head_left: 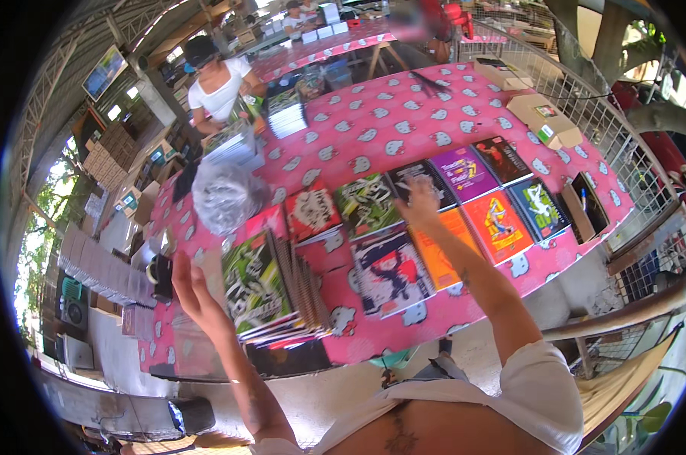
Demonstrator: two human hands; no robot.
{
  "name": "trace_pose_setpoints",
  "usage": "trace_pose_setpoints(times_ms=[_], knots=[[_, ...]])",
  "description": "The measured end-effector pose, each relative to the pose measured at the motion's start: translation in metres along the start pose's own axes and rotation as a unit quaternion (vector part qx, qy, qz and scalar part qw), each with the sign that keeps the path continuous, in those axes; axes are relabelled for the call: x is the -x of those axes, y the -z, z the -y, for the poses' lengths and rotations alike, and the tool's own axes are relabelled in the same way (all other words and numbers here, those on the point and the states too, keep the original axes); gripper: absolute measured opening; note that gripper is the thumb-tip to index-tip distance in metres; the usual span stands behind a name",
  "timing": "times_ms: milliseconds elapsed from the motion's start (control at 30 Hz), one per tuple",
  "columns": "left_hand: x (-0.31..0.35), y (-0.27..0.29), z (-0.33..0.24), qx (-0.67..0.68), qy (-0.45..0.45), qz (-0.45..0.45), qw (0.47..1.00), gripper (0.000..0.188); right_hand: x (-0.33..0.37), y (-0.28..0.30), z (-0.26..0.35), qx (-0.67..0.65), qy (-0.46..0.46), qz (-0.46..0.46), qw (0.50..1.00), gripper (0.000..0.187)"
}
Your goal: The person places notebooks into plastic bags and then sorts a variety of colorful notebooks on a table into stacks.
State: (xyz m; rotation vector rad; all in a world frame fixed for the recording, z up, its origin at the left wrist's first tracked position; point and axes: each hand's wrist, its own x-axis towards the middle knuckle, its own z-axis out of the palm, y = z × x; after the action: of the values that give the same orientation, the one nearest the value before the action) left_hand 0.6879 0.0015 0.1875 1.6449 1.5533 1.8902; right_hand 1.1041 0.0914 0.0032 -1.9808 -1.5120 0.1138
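- The left hand (197, 292) hung loosely open, fingers apart, holding nothing visible, beside one stack of green-covered books (256, 287).
- The right hand (420, 199) was spread palm-down over the black book (435, 174) in the far row; firm contact couldn't be told.
- Four books made the near row; five showed fully or partly in the far row, right of a pink cover (266, 222).
- The stack sat close to the table's near edge; bare pink cloth (494, 114) stretched beyond the rows.
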Motion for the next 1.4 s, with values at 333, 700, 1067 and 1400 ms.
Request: trace_pose_setpoints(times_ms=[333, 700, 1067, 1400], knots=[[0.154, -0.375, 0.024, -0.192, -0.003, 0.398, 0.897, 0.066, -0.1, 0.06, -0.138, 0.063, 0.05, 0.107, 0.991, 0.061], [0.089, -0.355, 0.023, -0.023, 0.102, 0.409, 0.906, 0.056, -0.157, 0.092, -0.264, -0.017, 0.059, -0.109, 0.992, 0.039], [-0.004, 0.037, -0.051, 0.176, -0.051, -0.075, 0.98, 0.04, 0.014, 0.136, 0.136, -0.364, 0.265, -0.092, 0.888, 0.045], [0.042, 0.058, 0.005, -0.508, 0.066, 0.215, 0.832, 0.056, 0.09, 0.04, 0.197, -0.287, 0.453, 0.003, 0.844, 0.045]])
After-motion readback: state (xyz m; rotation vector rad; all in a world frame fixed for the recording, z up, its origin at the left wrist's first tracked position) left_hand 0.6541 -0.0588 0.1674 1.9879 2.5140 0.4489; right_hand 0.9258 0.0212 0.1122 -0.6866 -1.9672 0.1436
